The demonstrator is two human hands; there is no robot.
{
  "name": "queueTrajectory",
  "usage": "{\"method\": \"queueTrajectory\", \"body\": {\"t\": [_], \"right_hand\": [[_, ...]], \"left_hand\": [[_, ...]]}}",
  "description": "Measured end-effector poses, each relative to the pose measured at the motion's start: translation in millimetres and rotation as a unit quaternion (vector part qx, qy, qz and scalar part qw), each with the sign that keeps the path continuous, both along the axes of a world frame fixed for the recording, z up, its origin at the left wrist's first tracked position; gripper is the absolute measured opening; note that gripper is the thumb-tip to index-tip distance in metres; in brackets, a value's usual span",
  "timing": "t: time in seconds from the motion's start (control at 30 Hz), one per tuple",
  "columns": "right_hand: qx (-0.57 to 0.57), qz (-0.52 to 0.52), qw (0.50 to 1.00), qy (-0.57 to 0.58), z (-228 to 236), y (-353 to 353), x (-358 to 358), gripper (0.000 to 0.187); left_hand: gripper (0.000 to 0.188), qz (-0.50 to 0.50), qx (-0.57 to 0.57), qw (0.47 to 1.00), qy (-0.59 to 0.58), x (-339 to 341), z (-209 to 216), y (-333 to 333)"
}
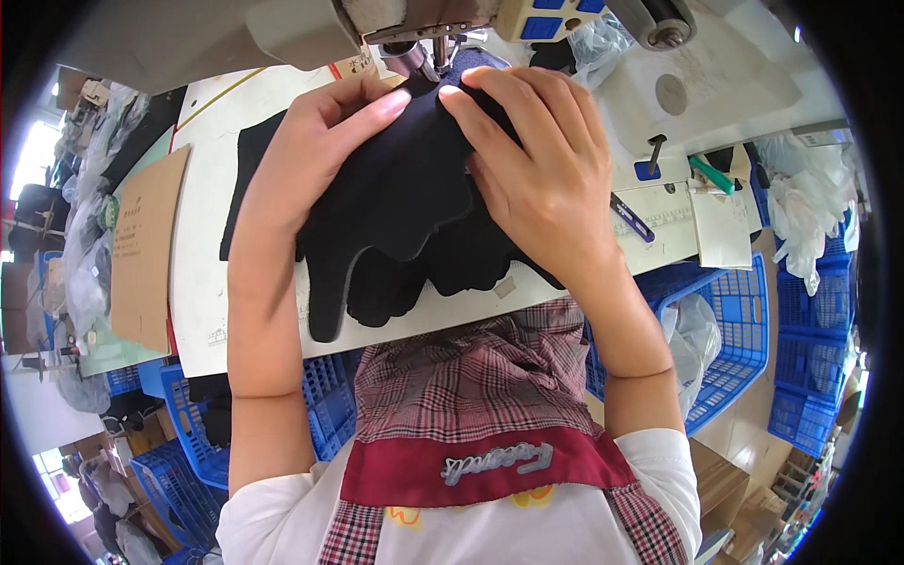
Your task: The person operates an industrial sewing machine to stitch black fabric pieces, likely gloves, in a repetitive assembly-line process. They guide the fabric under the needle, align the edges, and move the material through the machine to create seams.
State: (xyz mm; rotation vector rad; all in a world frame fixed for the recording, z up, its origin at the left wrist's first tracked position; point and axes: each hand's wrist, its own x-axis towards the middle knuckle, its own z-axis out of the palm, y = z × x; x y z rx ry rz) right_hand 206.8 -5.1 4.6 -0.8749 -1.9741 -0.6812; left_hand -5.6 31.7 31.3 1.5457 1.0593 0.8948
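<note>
Soft black fabric (395, 179) lies under the needle area of a sewing machine (440, 52), its lower edge cut in wavy, rounded lobes. More than one layer seems to overlap there. My left hand (325, 141) grips the fabric just left of the presser foot, thumb stretched along its top and the other fingers curled. On the right side, my right hand (546, 151) holds the same fabric with bent fingers, two fingertips close to the needle. The far end of the fabric passes beneath the machine head, and the stitching point is partly hidden.
Left of the white sewing table (202, 311) stands brown cardboard (149, 250). A purple-handled cutter (631, 218) and a green tool (711, 175) lie at right. Blue plastic baskets (730, 330) flank me below the table. Clear plastic bags (805, 207) hang far right.
</note>
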Motion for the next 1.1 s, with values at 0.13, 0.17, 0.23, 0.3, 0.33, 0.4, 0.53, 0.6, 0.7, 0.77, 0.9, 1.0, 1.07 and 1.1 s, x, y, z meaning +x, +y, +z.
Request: {"method": "queueTrajectory", "body": {"t": [0.13, 0.17, 0.23, 0.3, 0.33, 0.4, 0.53, 0.6, 0.7, 0.77, 0.9, 1.0, 1.07, 1.1], "right_hand": [[0.01, 0.012, 1.0, 0.016, -4.9, -2.7, 0.6, 0.032], [0.011, 0.013, 1.0, 0.016, -5.7, -2.6, 0.9, 0.032], [0.012, 0.016, 1.0, 0.015, -7.1, -1.8, 1.8, 0.033], [0.016, 0.015, 1.0, 0.018, -8.0, -0.5, 1.7, 0.033], [0.018, 0.015, 1.0, 0.019, -8.3, 0.1, 1.1, 0.033], [0.006, 0.017, 0.999, 0.045, -7.9, 1.1, -2.1, 0.046], [0.009, 0.023, 0.998, 0.052, -9.3, 5.5, -1.6, 0.051], [0.017, 0.027, 0.999, 0.037, -8.9, 7.5, 0.0, 0.04], [0.016, 0.028, 0.999, 0.024, -7.7, 6.2, 0.6, 0.034], [0.014, 0.03, 0.999, 0.025, -7.8, 5.7, 1.0, 0.035], [0.019, 0.042, 0.998, 0.034, -10.4, 6.8, 3.9, 0.037], [0.012, 0.054, 0.998, 0.032, -10.0, 4.3, 7.3, 0.04], [0.004, 0.062, 0.998, 0.033, -9.8, 0.3, 8.9, 0.042], [0.0, 0.066, 0.997, 0.036, -10.2, -2.4, 9.2, 0.042]], "left_hand": [[0.034, -0.017, -0.018, 0.999, 0.023, -8.0, 5.4, -10.7], [0.035, -0.013, -0.022, 1.0, 0.015, -7.5, 4.3, -13.3], [0.035, -0.007, -0.032, 0.999, 0.001, -5.4, 1.2, -16.4], [0.035, -0.018, -0.036, 0.999, -0.004, -6.8, 0.3, -15.1], [0.034, -0.024, -0.038, 0.999, -0.006, -7.2, -0.3, -14.4], [0.034, -0.02, -0.034, 0.999, -0.004, -7.6, -1.5, -12.2], [0.033, -0.008, -0.029, 0.999, -0.011, -4.3, -0.2, -12.3], [0.033, -0.002, -0.031, 0.999, -0.023, -4.0, -2.2, -12.2], [0.033, 0.002, -0.034, 0.999, -0.042, -2.9, -4.5, -12.7], [0.033, 0.007, -0.037, 0.998, -0.058, -0.5, -4.6, -14.2], [0.03, 0.037, -0.042, 0.991, -0.119, 14.5, -6.6, -25.8], [0.027, 0.054, -0.037, 0.988, -0.142, 18.9, -11.0, -30.1], [0.025, 0.059, -0.039, 0.987, -0.145, 20.6, -14.0, -30.9], [0.024, 0.062, -0.043, 0.986, -0.147, 22.0, -15.3, -31.0]]}}
